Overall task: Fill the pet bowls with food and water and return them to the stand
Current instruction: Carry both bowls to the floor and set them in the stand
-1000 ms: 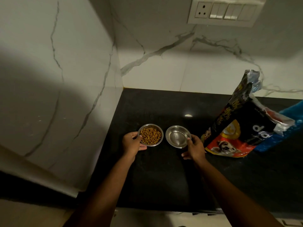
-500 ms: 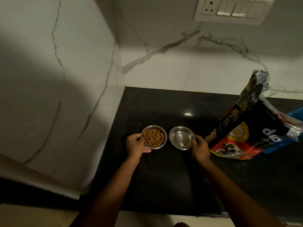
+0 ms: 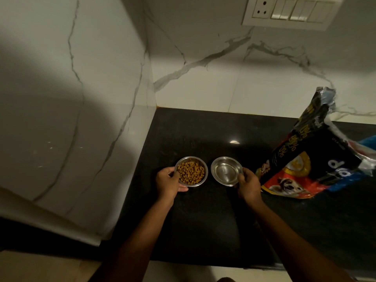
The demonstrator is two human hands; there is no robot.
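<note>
Two small steel bowls sit side by side on the black countertop (image 3: 203,220). The left bowl (image 3: 200,161) is filled with brown kibble (image 3: 191,173); my left hand (image 3: 168,184) grips its left rim, thumb over the edge. The right bowl (image 3: 225,173) looks shiny inside, and I cannot tell whether it holds water. My right hand (image 3: 249,185) grips its right rim with thumb and fingers. Both bowls appear tilted slightly towards me. No stand is in view.
An open pet food bag (image 3: 305,161), black and red with a dog picture, leans at the right, close to my right hand. Marble walls (image 3: 81,98) close in the counter at the left and back. A socket and switch plate (image 3: 289,12) hangs above.
Both hands have closed tighter on the bowl rims. The bowls stay in about the same spot, and the camera has shifted a little.
</note>
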